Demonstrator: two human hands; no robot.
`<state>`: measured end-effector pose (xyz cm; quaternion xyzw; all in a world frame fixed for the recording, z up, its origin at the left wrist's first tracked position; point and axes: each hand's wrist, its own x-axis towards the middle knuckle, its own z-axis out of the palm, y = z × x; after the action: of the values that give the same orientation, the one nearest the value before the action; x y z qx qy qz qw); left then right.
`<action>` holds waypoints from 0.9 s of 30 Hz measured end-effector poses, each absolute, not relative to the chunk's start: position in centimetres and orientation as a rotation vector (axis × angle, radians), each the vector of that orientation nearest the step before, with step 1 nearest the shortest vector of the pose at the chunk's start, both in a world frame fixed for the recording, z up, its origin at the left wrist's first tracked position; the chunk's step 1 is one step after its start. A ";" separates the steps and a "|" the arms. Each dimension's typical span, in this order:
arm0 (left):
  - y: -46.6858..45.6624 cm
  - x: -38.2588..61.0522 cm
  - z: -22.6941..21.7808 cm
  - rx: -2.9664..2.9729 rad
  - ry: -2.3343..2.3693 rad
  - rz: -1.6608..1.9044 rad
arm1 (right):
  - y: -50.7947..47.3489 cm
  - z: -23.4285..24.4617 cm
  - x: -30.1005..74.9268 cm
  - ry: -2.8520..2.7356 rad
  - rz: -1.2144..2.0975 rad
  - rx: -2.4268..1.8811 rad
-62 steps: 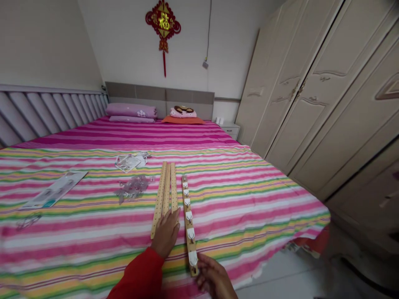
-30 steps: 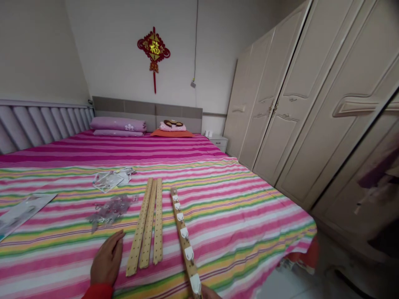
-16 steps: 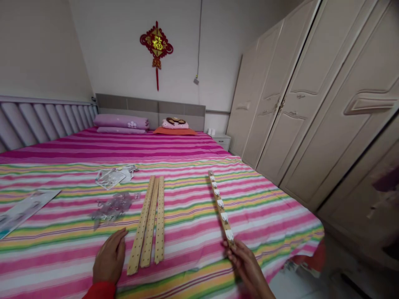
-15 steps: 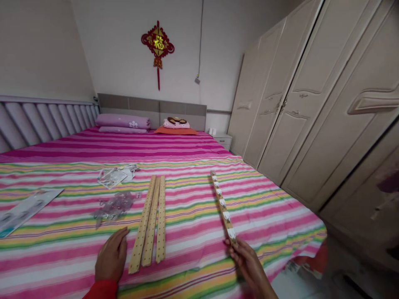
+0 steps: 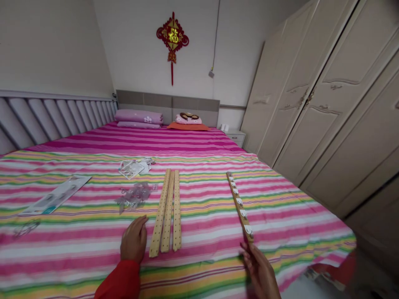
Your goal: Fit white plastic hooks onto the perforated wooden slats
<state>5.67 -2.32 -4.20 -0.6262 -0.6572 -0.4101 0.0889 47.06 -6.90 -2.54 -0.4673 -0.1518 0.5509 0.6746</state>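
My left hand (image 5: 134, 240) rests on the striped cloth with nothing in it, fingers stretched forward. Just right of it lie several flat wooden strips dotted with holes, side by side; the left one (image 5: 159, 220), the middle one (image 5: 168, 214) and the right one (image 5: 177, 211) nearly touch at their far ends. My right hand (image 5: 259, 268) has its fingers closed at the near end of another wooden strip (image 5: 241, 212). White-backed hooks run in a row along this strip, which points away from me, and the fingers cover its near tip.
Left of the wooden strips lie a crumpled clear bag of small parts (image 5: 137, 195) and opened packaging (image 5: 135, 168). Farther left are a flat packet (image 5: 59, 194) and thin wire-like pieces (image 5: 27, 226). The bed's edge drops away at right, beside a wardrobe (image 5: 289, 104).
The view has swung left, so everything sits farther right in the picture. The wire-like pieces have come into view at left. The right hand stays at the near end of the hooked strip.
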 end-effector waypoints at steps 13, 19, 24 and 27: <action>-2.5 6.1 -3.5 -1.871 -1.989 -1.351 | -7.1 -0.6 31.3 -1.242 1.143 -1.155; -2.5 6.4 -2.6 -1.854 -2.124 -1.387 | -3.6 0.7 29.0 -1.487 0.760 -1.316; -2.7 6.8 -2.0 -1.911 -2.156 -1.348 | -3.0 1.6 27.2 -1.736 0.715 -1.413; -2.9 6.8 -1.8 -1.950 -2.172 -1.335 | -2.6 2.2 26.8 -1.827 0.721 -1.396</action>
<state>6.82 -2.94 -1.79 -0.6072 -0.6762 -0.4158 -0.0339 26.82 -2.61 2.22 -0.5410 -0.7079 0.2793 0.3579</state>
